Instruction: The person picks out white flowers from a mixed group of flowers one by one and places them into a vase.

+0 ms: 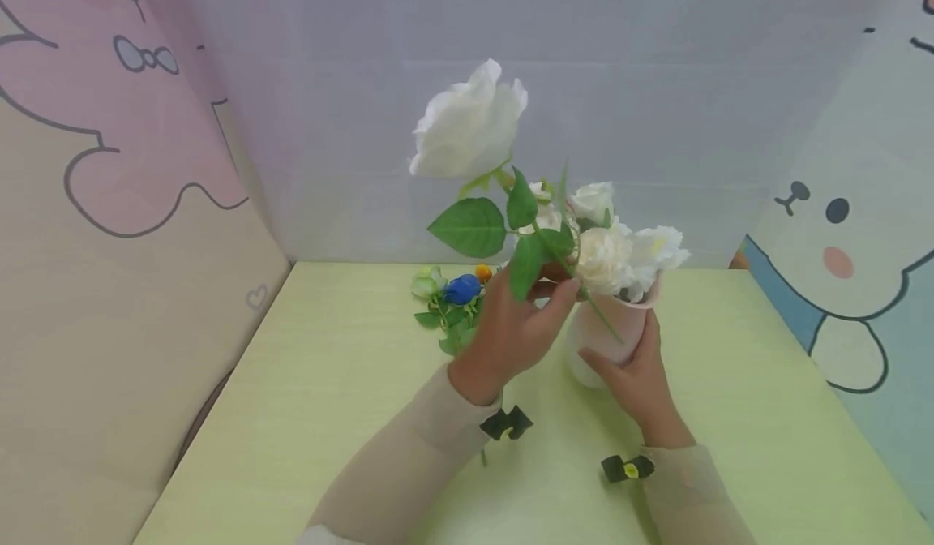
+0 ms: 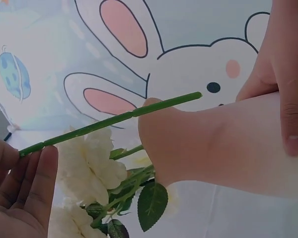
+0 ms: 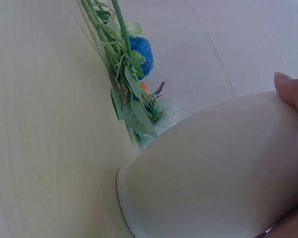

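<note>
My left hand (image 1: 511, 334) pinches the green stem (image 2: 109, 121) of a large white rose (image 1: 467, 127) between thumb and fingers. The bloom points up and to the left, green leaves hang below it, and the stem's bare lower end slants across the front of a pale vase (image 1: 584, 338). My right hand (image 1: 645, 387) grips the vase from its right side, thumb across the front. Several white and cream flowers (image 1: 606, 261) fill the vase's mouth. In the right wrist view, the vase's base meets the tabletop.
Behind my left hand, a loose bunch with a blue rose (image 1: 462, 289), a pale green bloom (image 1: 428, 283) and an orange one (image 1: 483, 272) lies on the light yellow table (image 1: 343, 415). Cartoon-printed cloth walls stand at the back and both sides.
</note>
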Motion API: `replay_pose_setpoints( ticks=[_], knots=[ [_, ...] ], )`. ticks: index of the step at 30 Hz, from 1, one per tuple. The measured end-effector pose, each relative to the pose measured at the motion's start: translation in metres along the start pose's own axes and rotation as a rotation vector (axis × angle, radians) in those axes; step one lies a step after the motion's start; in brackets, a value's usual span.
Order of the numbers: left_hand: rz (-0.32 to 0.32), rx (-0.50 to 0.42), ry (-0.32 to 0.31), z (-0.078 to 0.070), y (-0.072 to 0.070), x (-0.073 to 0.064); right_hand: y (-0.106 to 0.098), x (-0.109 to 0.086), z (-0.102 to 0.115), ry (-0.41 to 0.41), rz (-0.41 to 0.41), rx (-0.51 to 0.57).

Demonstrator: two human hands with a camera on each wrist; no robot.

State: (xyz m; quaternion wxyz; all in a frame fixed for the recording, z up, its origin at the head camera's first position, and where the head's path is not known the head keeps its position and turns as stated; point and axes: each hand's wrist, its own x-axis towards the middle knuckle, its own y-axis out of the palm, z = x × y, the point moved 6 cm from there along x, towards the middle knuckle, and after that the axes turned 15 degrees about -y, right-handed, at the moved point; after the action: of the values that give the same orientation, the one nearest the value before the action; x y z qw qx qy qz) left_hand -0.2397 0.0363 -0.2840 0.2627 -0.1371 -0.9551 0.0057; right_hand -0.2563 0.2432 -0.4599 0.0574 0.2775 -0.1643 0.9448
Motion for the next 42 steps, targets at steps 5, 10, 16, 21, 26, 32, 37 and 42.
replay_pose_setpoints(
  ticks=[5, 10, 16, 21, 26, 32, 37, 42],
  knots=[
    [-0.054, -0.016, 0.018, -0.007, 0.001, 0.006, -0.001, 0.0, -0.001, 0.004, -0.001, 0.008],
    [-0.116, -0.068, 0.03, -0.019, 0.001, 0.008, -0.001, -0.001, -0.002, 0.023, -0.001, 0.012],
    [-0.122, -0.139, 0.031, -0.037, 0.003, 0.007, 0.0, -0.001, -0.002, 0.041, 0.006, -0.004],
    [-0.125, -0.143, 0.063, -0.047, 0.005, 0.008, 0.0, 0.001, 0.017, 0.042, 0.006, 0.001],
    [-0.138, -0.119, 0.134, -0.051, 0.004, 0.009, 0.0, 0.003, 0.03, 0.038, 0.007, -0.01],
    [-0.136, -0.078, 0.191, -0.038, 0.006, 0.015, -0.001, 0.001, 0.004, 0.038, 0.003, -0.026],
    [-0.109, 0.063, 0.211, -0.034, 0.012, 0.018, 0.0, 0.0, 0.0, 0.013, 0.005, 0.007],
    [-0.13, 0.279, 0.346, -0.038, 0.018, 0.014, 0.0, -0.001, 0.0, 0.015, 0.01, 0.027]
  ],
)
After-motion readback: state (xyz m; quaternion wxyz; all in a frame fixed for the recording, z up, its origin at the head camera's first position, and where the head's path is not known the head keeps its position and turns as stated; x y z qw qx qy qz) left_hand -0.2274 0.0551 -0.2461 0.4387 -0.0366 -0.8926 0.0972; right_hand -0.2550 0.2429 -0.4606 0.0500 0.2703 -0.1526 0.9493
